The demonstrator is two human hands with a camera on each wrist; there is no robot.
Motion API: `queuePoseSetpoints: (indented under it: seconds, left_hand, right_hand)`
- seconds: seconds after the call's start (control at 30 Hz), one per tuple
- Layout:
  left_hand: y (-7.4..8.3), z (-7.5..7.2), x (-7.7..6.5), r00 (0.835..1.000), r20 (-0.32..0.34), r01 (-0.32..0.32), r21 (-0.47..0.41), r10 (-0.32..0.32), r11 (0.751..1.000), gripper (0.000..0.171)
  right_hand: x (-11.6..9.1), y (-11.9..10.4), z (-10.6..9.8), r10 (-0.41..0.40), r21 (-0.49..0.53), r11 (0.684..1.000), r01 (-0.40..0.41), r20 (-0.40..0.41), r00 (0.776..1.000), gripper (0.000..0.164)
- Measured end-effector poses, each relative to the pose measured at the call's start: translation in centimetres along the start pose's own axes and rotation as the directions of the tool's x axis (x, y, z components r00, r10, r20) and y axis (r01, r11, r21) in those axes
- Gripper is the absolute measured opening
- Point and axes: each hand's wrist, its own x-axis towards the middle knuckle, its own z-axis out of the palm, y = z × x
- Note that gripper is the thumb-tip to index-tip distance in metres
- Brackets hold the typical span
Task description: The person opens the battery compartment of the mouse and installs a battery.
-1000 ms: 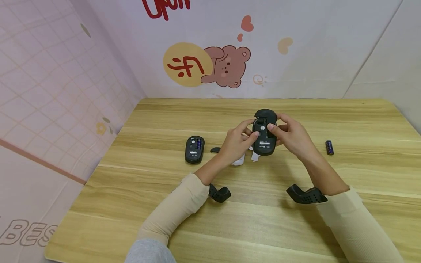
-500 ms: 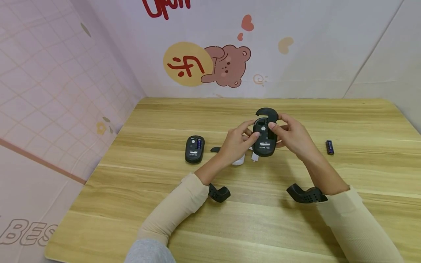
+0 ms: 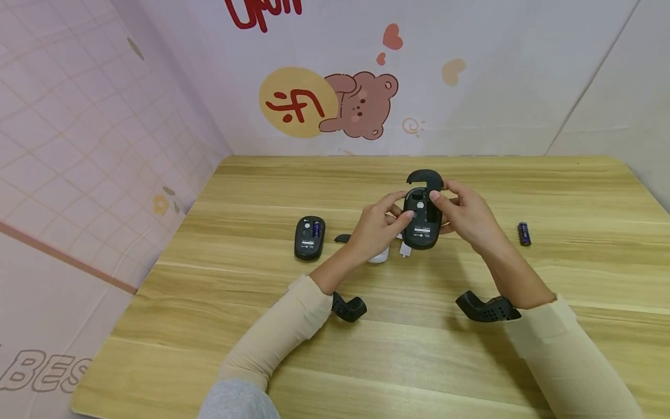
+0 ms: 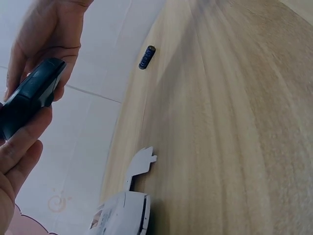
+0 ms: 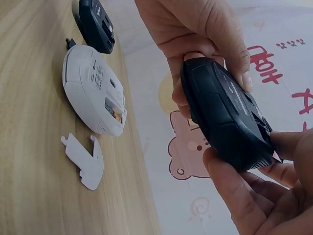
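A black wireless mouse [image 3: 421,231] is held up over the table with its labelled underside facing the head camera. My left hand [image 3: 378,226] grips its left side, thumb on the underside. On the other side my right hand [image 3: 467,216] pinches the black battery cover [image 3: 425,176], its thumb on the cover's strip and fingers behind the mouse. The cover's rounded end stands out past the far end of the mouse, a gap between them. In the right wrist view, fingers of both hands surround the mouse [image 5: 220,110].
Another black mouse [image 3: 310,238] lies underside up at left, with a blue battery inside. Behind my left hand are a white mouse [image 5: 93,88], its detached white cover [image 5: 85,161] and a black piece [image 3: 342,238]. One blue battery [image 3: 524,234] lies at right.
The battery cover has slid away from the mouse, toward the far side, under my right thumb. The left hand keeps its grip almost unmoved.
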Motion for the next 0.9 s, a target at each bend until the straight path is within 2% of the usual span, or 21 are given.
queuePoseSetpoints:
  seconds: [0.27, 0.43, 0.57, 0.7, 0.73, 0.9]
  left_hand:
    - [0.0, 0.0, 0.0, 1.000, 0.007, -0.011, -0.010, 0.011, 1.000, 0.044]
    - [0.0, -0.1, 0.0, 1.000, 0.010, -0.002, -0.008, 0.002, 1.000, 0.045]
    - [-0.1, 0.0, 0.0, 1.000, 0.001, -0.010, -0.006, 0.010, 1.000, 0.044]
    - [0.0, 0.1, 0.1, 1.000, -0.004, -0.018, -0.013, 0.018, 1.000, 0.044]
    - [0.0, 0.1, 0.1, 1.000, -0.004, -0.016, -0.014, 0.015, 1.000, 0.044]
    - [0.0, 0.0, 0.1, 1.000, -0.012, -0.007, -0.003, 0.007, 1.000, 0.044]
  right_hand:
    - [0.0, -0.1, 0.0, -0.005, 0.002, 1.000, 0.005, -0.055, 0.998, 0.041]
    - [0.1, 0.0, 0.4, -0.009, 0.027, 1.000, 0.013, -0.135, 0.991, 0.034]
    - [0.0, -0.1, 0.7, 0.014, 0.185, 0.982, 0.036, -0.265, 0.964, 0.021]
    - [-0.2, -0.4, 0.1, 0.055, 0.353, 0.932, 0.080, -0.357, 0.932, 0.012]
    - [-0.3, -0.5, -0.2, 0.060, 0.371, 0.925, 0.086, -0.365, 0.929, 0.012]
    - [-0.6, -0.5, -1.4, 0.075, 0.355, 0.932, 0.071, -0.382, 0.921, 0.013]
